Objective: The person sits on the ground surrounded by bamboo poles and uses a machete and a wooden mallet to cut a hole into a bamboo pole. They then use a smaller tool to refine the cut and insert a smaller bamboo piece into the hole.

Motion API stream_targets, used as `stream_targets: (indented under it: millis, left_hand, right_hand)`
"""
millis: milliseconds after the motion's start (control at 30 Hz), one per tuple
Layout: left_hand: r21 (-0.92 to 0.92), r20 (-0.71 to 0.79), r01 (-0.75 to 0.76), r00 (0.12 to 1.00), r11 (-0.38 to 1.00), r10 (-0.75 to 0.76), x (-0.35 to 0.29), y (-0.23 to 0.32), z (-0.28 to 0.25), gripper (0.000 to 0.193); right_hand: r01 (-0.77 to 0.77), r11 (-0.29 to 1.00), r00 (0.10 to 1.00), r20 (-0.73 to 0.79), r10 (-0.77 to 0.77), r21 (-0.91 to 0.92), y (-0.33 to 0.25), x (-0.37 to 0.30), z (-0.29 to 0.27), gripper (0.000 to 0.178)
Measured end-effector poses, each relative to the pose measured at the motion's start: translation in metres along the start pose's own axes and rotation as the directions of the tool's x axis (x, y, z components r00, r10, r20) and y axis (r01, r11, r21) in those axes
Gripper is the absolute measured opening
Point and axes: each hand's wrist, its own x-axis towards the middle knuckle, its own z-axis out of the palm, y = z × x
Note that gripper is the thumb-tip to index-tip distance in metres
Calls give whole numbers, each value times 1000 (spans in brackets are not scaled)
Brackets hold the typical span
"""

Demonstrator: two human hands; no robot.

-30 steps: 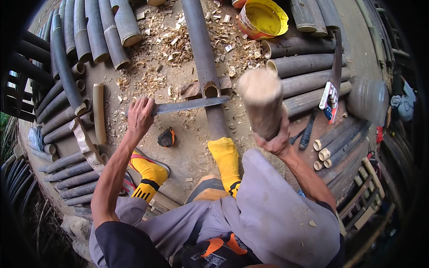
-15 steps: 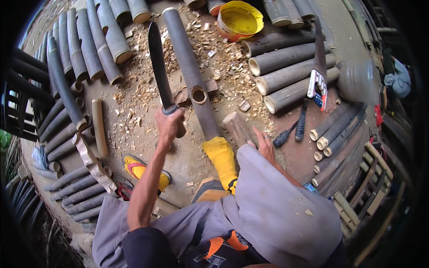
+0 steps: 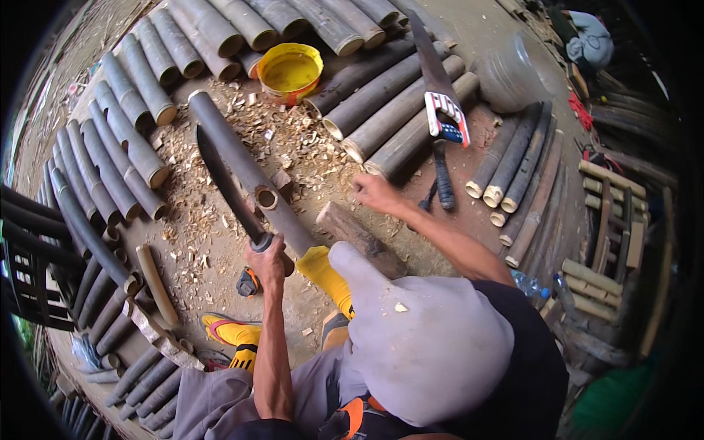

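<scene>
Cut bamboo lengths point(image 3: 128, 143): laid in rows on the ground point(image 3: 293, 315), far left.
Machete point(image 3: 222, 185): blade angled up and away, alongside the left flank of the bamboo pole point(image 3: 227, 136); contact cannot be told.
Tape measure point(image 3: 248, 282): on the ground, just below the left hand point(image 3: 268, 258).
Left hand: closed, gripping the machete by its handle.
Bamboo pole: centre-left, among wood chips point(image 3: 268, 135); hole point(image 3: 265, 197) faces up.
Yellow-socked foot point(image 3: 323, 271): over the pole's near end, apparently steadying it.
Wood block point(image 3: 359, 236): lying on the ground right of the pole, not held.
Right hand point(image 3: 378, 194): fingers appear bent, nothing visible in them; degree of closure cannot be told.
Step in hand: judged to be between cuts at the hole.
Next move: a further cut would call for a steady pole, the edge seated at the rim and the block retrieved for striking.
</scene>
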Motion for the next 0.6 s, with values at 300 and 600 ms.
stream_targets:
  millis: [300,600]
  left_hand:
    - [12,90,50,995,999,-51,-12,5,9,26]
    - [3,513,80,856,997,-70,-53,56,77,48]
  right_hand:
    - [555,759,161,-939,304,341,22,-97,-277,28]
    - [-115,854,989,141,49,507,-102,-114,-7,65]
